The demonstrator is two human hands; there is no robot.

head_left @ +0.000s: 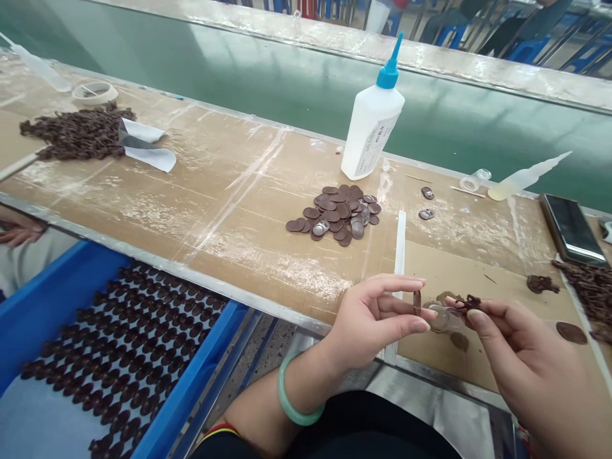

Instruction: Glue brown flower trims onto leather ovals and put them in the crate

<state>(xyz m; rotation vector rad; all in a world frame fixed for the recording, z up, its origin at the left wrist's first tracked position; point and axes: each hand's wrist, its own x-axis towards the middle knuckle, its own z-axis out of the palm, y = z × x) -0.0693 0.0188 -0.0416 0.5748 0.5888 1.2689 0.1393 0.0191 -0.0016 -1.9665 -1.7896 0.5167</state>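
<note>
Between its thumb and fingers, my left hand (370,319) pinches a brown oval disc (417,303), seen edge-on. A pale green bangle rings that wrist. Just to the right, my right hand (516,338) grips a small dark brown twisted piece (471,302) at its fingertips. The two held parts are apart. Below them, a glossy dried glue patch (444,319) marks the cardboard sheet (421,264). Past my left hand lies a pile of brown oval discs (337,213). A single dark twisted piece (542,284) and a loose disc (571,332) rest near my right hand.
A white bottle with a blue nozzle (373,131) stands behind the pile. A squeeze dropper (528,178) and a phone (572,229) lie at right. Twisted pieces (86,134) and a tape roll (94,93) are at left. A blue tray (191,382) holds rows of brown parts.
</note>
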